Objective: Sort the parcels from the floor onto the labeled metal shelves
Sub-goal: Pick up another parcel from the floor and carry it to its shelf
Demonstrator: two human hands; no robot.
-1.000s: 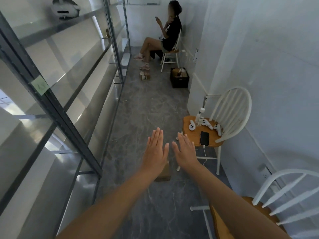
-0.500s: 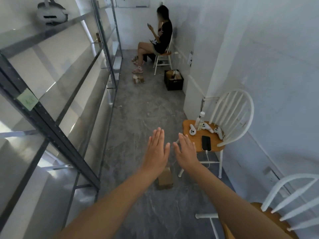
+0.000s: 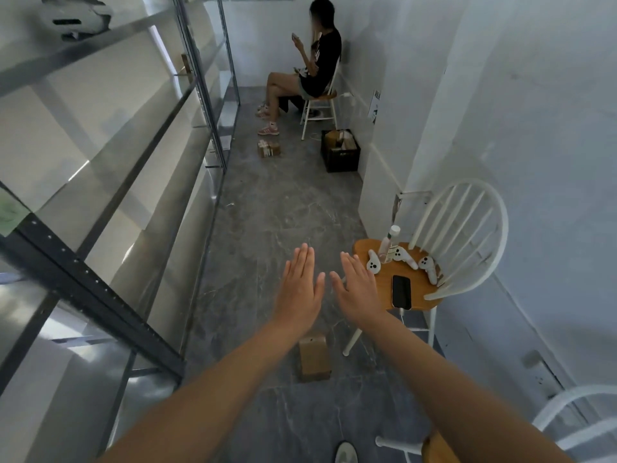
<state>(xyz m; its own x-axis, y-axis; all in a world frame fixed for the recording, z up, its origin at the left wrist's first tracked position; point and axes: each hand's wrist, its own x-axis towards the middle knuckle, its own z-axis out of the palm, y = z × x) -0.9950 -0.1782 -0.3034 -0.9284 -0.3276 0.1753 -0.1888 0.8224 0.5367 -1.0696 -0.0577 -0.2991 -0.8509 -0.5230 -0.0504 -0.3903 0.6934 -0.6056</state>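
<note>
A small brown cardboard parcel [image 3: 314, 359] lies on the grey floor between my forearms. My left hand [image 3: 299, 292] and my right hand [image 3: 359, 290] are stretched out side by side above the floor, palms down, fingers straight, holding nothing. More brown parcels [image 3: 268, 148] sit on the floor farther down the aisle, and a black crate [image 3: 340, 155] holds others. The metal shelves [image 3: 110, 152] run along the left, with a green label [image 3: 8, 212] on the near post.
A white chair [image 3: 430, 262] on the right carries a phone, a bottle and white controllers. A second chair [image 3: 567, 426] is at the bottom right. A person sits on a chair [image 3: 320, 105] at the aisle's far end. A headset [image 3: 75, 16] lies on the top shelf.
The view has moved forward along the aisle. The parcel on the floor, first mostly hidden under my hands, now shows fully between my forearms. Both hands stay flat and empty.
</note>
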